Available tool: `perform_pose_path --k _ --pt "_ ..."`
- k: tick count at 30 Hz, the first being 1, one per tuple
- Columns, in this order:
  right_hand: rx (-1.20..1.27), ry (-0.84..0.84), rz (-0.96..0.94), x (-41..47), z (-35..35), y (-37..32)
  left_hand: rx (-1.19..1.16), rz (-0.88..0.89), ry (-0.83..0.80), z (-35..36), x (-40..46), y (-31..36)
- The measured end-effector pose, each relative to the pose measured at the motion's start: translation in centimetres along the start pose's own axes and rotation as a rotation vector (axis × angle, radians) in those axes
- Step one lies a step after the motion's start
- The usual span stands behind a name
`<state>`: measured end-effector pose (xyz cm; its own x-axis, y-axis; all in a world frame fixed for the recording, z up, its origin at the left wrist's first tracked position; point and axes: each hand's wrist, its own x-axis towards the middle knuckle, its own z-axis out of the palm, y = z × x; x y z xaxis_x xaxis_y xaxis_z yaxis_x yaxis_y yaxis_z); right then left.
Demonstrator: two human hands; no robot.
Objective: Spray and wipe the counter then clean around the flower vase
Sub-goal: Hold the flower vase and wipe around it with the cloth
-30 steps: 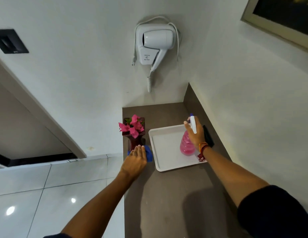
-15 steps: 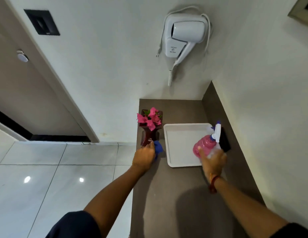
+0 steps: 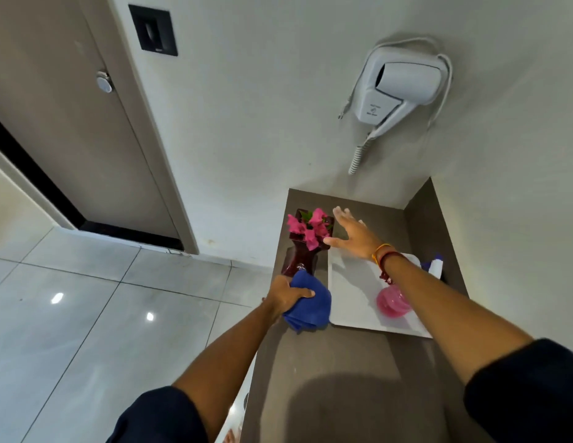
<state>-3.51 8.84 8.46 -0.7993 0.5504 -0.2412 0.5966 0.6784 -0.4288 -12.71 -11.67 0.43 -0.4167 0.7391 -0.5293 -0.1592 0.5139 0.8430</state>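
A dark red vase (image 3: 298,263) with pink flowers (image 3: 307,227) stands at the left edge of the brown counter (image 3: 336,372). My left hand (image 3: 286,296) grips a bunched blue cloth (image 3: 310,303) on the counter, right in front of the vase's base. My right hand (image 3: 354,233) is open, fingers spread, just right of the flowers and above the counter, holding nothing. A pink spray bottle (image 3: 392,302) with a white and blue nozzle (image 3: 435,266) stands on the white tray (image 3: 352,289), partly hidden by my right forearm.
A white hair dryer (image 3: 403,87) hangs on the wall above the counter. The counter ends at walls behind and on the right. Left of it lie a tiled floor (image 3: 87,314) and a door (image 3: 64,123).
My right hand has let go of the spray bottle, now standing on the tray, and reached forward beside the flowers. My left hand has gathered the blue cloth into a bunch.
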Motion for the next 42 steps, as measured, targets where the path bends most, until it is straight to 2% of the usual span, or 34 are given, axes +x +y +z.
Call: perform_pose_path --k 4,8,10,12,15,17,20,24,27,32,34,37,39,42 --pt "-0.015 -0.111 -0.035 0.5 -0.2 -0.6 0.043 0.002 0.062 -0.9 0.6 0.1" --pt "0.021 -0.08 0.011 0.2 0.0 -1.0 0.076 -0.034 0.276 -1.0 0.5 0.4" --pt "0.038 -0.044 0.043 -0.1 0.2 -1.1 -0.036 -0.034 0.411 -0.5 0.6 1.0" --pt "0.06 -0.012 0.08 -0.2 0.4 -1.4 -0.275 0.007 0.509 0.5 0.6 2.4" --pt "0.059 0.007 0.1 -0.2 0.3 -2.0 -0.571 0.123 0.465 2.5 0.7 4.6" --pt "0.04 0.014 0.097 -0.1 0.2 -2.4 -0.599 0.154 0.454 3.9 1.0 5.1" --pt "0.039 0.023 0.091 -0.1 0.1 -2.7 -0.379 0.068 0.501 5.9 1.4 4.6" --pt "0.047 0.016 0.08 -0.1 0.2 -3.0 0.161 0.183 0.488 8.8 2.1 3.2" --pt "0.038 0.006 0.093 0.0 0.3 -2.9 0.309 0.122 0.463 9.5 2.2 3.0" --pt "0.055 0.002 0.113 -0.1 0.2 -2.7 0.61 0.274 0.331 7.4 1.9 1.3" --pt "0.041 0.006 0.112 -0.1 0.1 -2.7 0.609 0.192 0.339 6.2 1.7 0.5" --pt "0.027 0.003 0.113 -0.1 0.1 -2.7 0.475 0.027 0.476 5.2 2.1 0.8" --pt "0.015 -0.002 0.11 0.0 0.1 -2.7 0.491 0.054 0.532 5.6 2.7 1.7" --pt "0.018 0.001 0.103 0.2 0.3 -2.5 0.545 0.107 0.516 7.1 3.5 2.8"
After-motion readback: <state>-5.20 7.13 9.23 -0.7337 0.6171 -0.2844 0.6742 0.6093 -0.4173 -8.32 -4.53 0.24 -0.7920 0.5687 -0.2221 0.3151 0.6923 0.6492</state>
